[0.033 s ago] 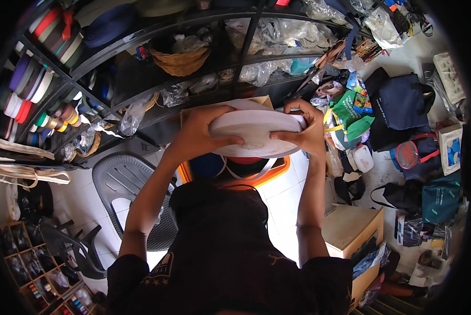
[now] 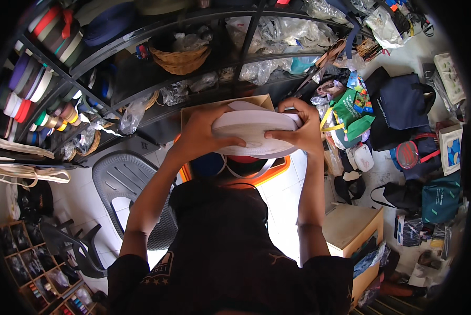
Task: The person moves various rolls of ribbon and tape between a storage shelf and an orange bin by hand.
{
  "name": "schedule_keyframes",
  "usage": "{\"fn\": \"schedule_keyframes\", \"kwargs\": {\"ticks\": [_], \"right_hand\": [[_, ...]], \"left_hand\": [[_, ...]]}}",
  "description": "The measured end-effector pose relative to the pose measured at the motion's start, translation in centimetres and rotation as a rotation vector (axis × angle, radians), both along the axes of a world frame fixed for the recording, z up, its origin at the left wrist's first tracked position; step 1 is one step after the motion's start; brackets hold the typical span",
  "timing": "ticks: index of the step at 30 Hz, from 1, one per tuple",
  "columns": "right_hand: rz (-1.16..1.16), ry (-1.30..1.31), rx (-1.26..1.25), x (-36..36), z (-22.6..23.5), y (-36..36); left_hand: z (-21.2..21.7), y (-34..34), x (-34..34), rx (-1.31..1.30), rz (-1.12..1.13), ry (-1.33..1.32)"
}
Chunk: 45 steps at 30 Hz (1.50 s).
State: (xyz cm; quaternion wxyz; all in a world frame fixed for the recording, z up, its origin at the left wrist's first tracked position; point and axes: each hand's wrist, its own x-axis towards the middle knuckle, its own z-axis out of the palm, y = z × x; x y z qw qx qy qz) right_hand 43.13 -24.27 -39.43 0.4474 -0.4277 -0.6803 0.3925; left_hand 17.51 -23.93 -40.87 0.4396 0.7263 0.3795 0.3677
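Shelves (image 2: 156,79) full of ribbon rolls (image 2: 33,89), baskets (image 2: 180,58) and plastic bags curve along the wall of this crowded store room. Bags (image 2: 403,105) and small boxes lie all over the white tile floor (image 2: 277,199) on the right. A grey plastic chair (image 2: 125,184) stands on the left.

Both hands hold one big white roll of tape (image 2: 254,134) out in front of the chest. The left hand (image 2: 201,134) grips the left edge, with fingers curled over the top and the thumb pressed on the flat face. The right hand (image 2: 298,131) grips the right edge the same way. Both hands are closed on the roll, so it sits right between them. A loose strip of white tape hangs down in a loop under it.

Just under the roll is an open cardboard box (image 2: 225,105) with an orange crate (image 2: 269,173) around it. Inside I can see something red and something blue, but they are mostly hidden.

To do this well, I think the hands should keep the roll flat and squeeze from both sides, so the wound tape does not slip out of the middle. The hanging strip could catch on the box edge, so it may help to lift it clear or tuck it in.
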Motion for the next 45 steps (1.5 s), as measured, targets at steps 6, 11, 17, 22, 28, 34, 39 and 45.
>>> {"fn": "schedule_keyframes", "kwargs": {"ticks": [6,11,17,22,28,34,39,45], "right_hand": [[0.063,0.036,0.043,1.5,-0.4,1.3],[-0.283,0.219,-0.034,7.5,-3.0,2.4],[-0.304,-0.047,-0.299,9.2,-13.9,1.0],[-0.086,-0.428,-0.367,9.8,-14.6,0.3],[0.097,0.435,0.124,1.3,0.2,0.7],[0.070,0.120,0.282,0.1,5.4,-0.1],[0.019,0.206,0.420,-0.7,4.7,0.3],[-0.102,0.344,0.356,-3.6,-0.7,0.8]], "left_hand": [[-2.8,-1.0,-0.8,0.054,0.135,0.002],[-0.2,-0.3,-3.5,0.002,0.336,-0.010],[3.1,1.0,-6.0,0.141,0.409,-0.123],[5.5,1.0,-7.7,0.243,0.404,-0.113],[6.8,0.1,-8.1,0.270,0.368,-0.142],[7.7,-0.7,-8.0,0.342,0.340,-0.153],[7.4,-0.9,-8.6,0.316,0.366,-0.207],[6.6,-0.7,-7.9,0.263,0.444,-0.432]]}}
